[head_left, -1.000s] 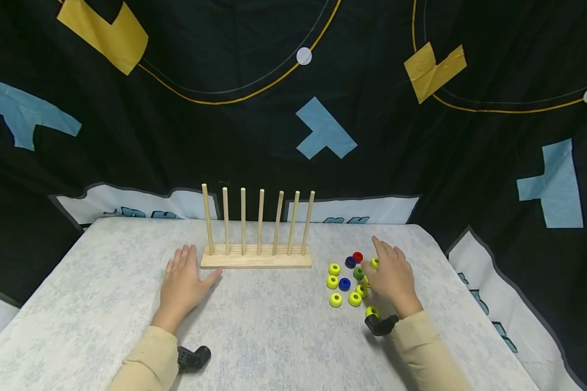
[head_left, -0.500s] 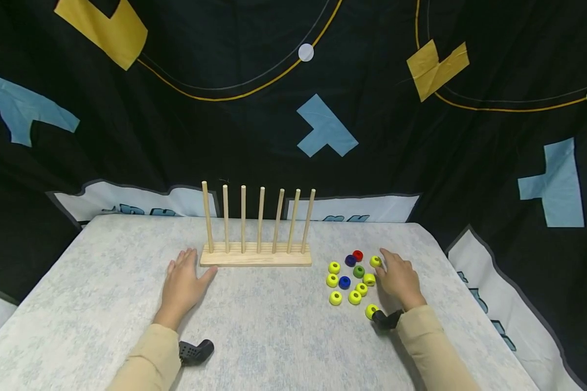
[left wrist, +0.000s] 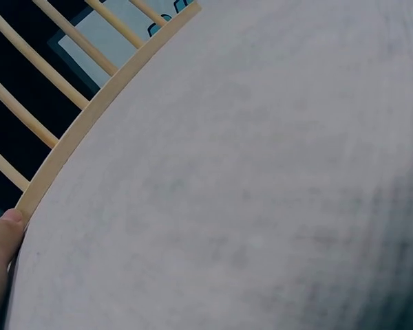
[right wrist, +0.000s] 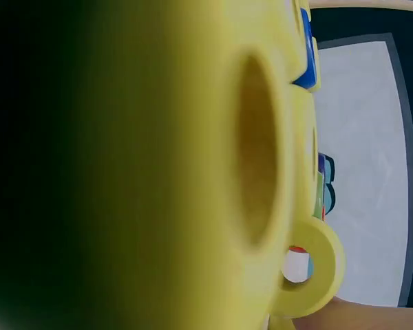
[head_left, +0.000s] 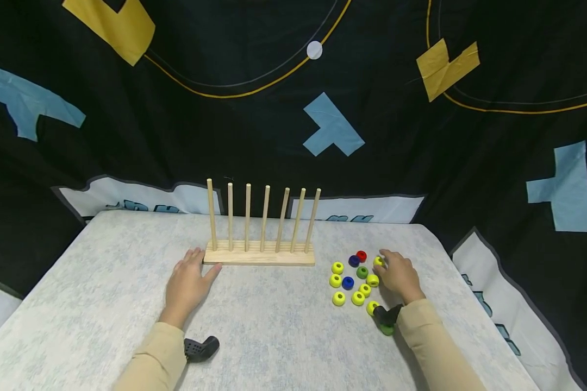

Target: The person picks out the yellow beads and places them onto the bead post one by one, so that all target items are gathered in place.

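Note:
A wooden peg rack (head_left: 259, 260) with several upright bare pegs stands at the back of the table. My left hand (head_left: 188, 285) lies at its left end, fingers mostly extended; in the left wrist view the thumb (left wrist: 3, 237) touches the base (left wrist: 69, 130). My right hand (head_left: 401, 277) is at the right edge of a group of beads, its thumb and forefinger bent about a yellow bead (head_left: 379, 260). In the right wrist view a yellow bead (right wrist: 330, 268) is tipped up on edge by a finger; a large yellow bead (right wrist: 186, 165) fills the foreground.
Several more yellow beads, two blue beads (head_left: 348, 283), a red bead (head_left: 361, 255) and a green bead (head_left: 362, 272) lie left of the right hand. Another green bead (head_left: 386, 329) is partly under the black wrist device (head_left: 387, 315). A black cloth (head_left: 254, 136) hangs behind the table.
My right hand has come back from over the beads, its fingers closing around the yellow bead at the far right. The left hand has drawn in against the rack's left end. The view shifts slightly.

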